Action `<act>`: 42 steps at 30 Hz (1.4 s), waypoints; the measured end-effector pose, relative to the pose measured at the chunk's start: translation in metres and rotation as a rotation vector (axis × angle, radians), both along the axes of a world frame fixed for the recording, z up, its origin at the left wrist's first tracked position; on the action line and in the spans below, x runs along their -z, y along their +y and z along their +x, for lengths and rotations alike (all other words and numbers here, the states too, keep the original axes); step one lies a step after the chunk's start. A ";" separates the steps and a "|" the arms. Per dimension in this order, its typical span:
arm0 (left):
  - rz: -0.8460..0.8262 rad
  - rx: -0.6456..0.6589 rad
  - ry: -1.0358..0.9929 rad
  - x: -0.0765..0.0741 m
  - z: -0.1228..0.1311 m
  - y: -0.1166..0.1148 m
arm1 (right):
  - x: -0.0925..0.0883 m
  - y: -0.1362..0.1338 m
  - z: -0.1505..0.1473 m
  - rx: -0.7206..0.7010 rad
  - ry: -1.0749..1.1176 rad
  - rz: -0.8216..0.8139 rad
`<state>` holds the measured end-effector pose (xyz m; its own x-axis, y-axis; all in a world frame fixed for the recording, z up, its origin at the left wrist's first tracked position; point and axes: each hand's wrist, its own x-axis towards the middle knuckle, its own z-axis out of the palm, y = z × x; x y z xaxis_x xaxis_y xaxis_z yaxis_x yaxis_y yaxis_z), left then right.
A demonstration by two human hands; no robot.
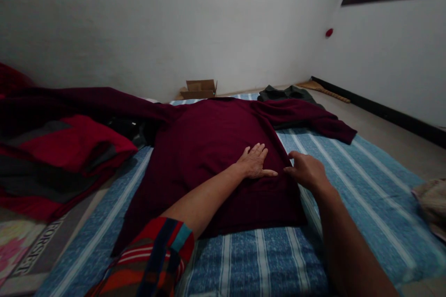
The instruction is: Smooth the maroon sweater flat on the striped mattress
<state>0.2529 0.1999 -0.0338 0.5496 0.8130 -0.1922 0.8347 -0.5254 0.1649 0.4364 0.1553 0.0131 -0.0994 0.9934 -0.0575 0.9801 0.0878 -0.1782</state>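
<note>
Left grip point(256, 161) spread flat on maroon garment point(212, 144); right grip point(288, 162) at its edge, cannot tell if pinched; lettering point(39, 247) "ORSET"

On the sheet point(365, 185), blue with paler stripes, we see a plain deep-maroon top point(216, 139). At the sheet's left edge, we find a bright red and grey garment point(80, 139); near its far right corner, a folded cloth point(287, 93) is dark grey-green. Beyond the far edge, the box point(200, 88) is brown against a whitish wall point(139, 23). Our left sleeve point(156, 253) carries red, orange, navy, teal and white bands. Beside the near left corner, a printed surface point(17, 241) shows pink flowers beside grey.
</note>
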 end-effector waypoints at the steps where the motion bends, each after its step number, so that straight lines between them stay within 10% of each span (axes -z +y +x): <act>1: 0.001 0.004 0.001 0.000 0.000 0.000 | -0.004 -0.010 -0.006 -0.046 0.007 0.034; 10: -0.006 -0.002 -0.015 -0.001 0.001 0.001 | 0.001 -0.080 -0.019 -0.615 0.137 -0.026; 42: -0.038 -0.033 -0.076 -0.006 -0.003 -0.003 | 0.068 -0.093 -0.006 -0.700 -0.216 0.527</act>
<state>0.2499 0.1967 -0.0274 0.5370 0.8237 -0.1822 0.8357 -0.4899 0.2481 0.4306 0.0623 -0.0547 -0.7309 0.6125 0.3012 0.6794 0.6949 0.2356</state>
